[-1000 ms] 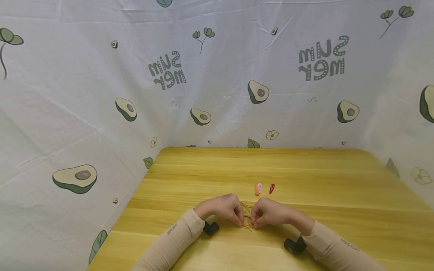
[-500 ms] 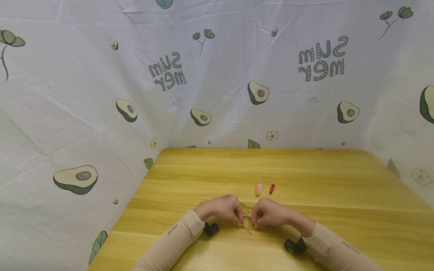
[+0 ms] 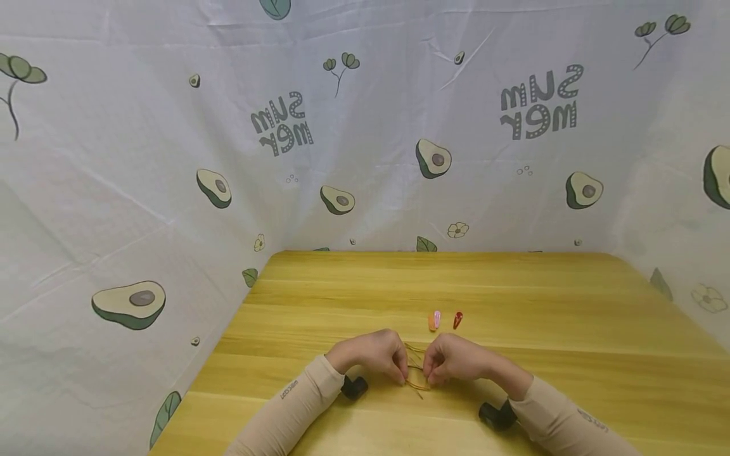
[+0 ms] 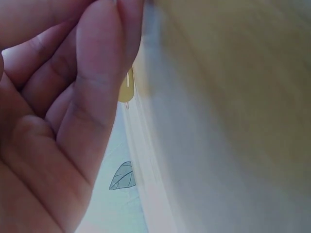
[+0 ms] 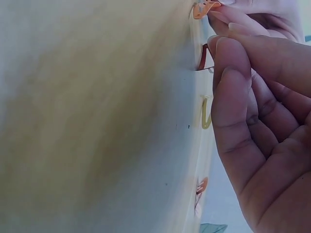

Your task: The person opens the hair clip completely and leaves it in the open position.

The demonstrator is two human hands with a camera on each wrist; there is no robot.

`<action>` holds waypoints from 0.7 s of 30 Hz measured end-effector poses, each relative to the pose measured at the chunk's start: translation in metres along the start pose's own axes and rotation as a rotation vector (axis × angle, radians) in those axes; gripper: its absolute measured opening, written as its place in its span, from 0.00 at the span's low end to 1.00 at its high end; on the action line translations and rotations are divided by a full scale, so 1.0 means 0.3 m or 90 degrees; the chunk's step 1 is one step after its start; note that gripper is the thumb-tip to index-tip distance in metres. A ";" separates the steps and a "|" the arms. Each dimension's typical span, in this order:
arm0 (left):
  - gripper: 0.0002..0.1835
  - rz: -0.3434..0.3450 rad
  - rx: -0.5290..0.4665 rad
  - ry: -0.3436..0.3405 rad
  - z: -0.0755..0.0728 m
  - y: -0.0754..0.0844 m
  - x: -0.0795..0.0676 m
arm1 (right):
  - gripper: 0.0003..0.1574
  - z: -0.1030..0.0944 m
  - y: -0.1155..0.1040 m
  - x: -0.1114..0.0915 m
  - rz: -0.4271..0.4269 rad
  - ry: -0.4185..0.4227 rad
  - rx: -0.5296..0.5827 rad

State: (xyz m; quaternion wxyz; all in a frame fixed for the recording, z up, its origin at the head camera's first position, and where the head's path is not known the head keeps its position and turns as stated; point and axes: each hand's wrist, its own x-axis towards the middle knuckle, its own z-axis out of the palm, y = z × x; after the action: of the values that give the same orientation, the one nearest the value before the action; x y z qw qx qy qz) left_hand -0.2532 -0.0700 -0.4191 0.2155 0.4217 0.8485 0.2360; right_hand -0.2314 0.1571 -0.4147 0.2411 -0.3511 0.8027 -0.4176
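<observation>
An orange hair clip (image 3: 418, 385) spans the gap between the hands in the head view. My left hand (image 3: 383, 353) pinches it at the fingertips; the right wrist view shows the same orange clip. My right hand (image 3: 453, 360) faces it with thumb and fingertips pressed together at the clip's other end; I cannot tell what, if anything, they pinch. Just beyond, a dark red hair clip (image 5: 203, 57) overlaps the right fingertips. Farther along lies a yellow hair clip (image 5: 205, 114), also seen past the left thumb as the yellow clip (image 4: 127, 88).
On the wooden table (image 3: 342, 285), a pink hair clip (image 3: 437, 318) lies over an orange one (image 3: 431, 325), with a red hair clip (image 3: 458, 320) to their right. A white patterned curtain (image 3: 388, 126) surrounds the table's back and sides.
Both hands keep nearly the same place and pose. The orange clip between the fingertips has tilted slightly, its right end lower. The head view has shifted a little.
</observation>
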 end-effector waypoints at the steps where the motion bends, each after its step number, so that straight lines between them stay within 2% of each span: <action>1: 0.02 0.001 0.000 -0.001 0.000 0.000 0.000 | 0.04 0.000 0.001 -0.001 0.002 0.001 0.001; 12: 0.01 0.008 -0.007 0.002 -0.011 -0.001 -0.008 | 0.07 -0.023 0.003 -0.010 -0.013 0.020 -0.025; 21: 0.02 0.008 -0.063 0.055 -0.029 0.006 -0.009 | 0.07 -0.045 -0.002 -0.012 -0.013 0.038 -0.030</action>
State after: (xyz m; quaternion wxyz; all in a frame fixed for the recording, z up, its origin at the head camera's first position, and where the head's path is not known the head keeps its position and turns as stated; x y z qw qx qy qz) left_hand -0.2556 -0.0732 -0.4108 0.1978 0.4053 0.8416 0.2972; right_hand -0.2380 0.1662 -0.4067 0.2042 -0.3519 0.8156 -0.4114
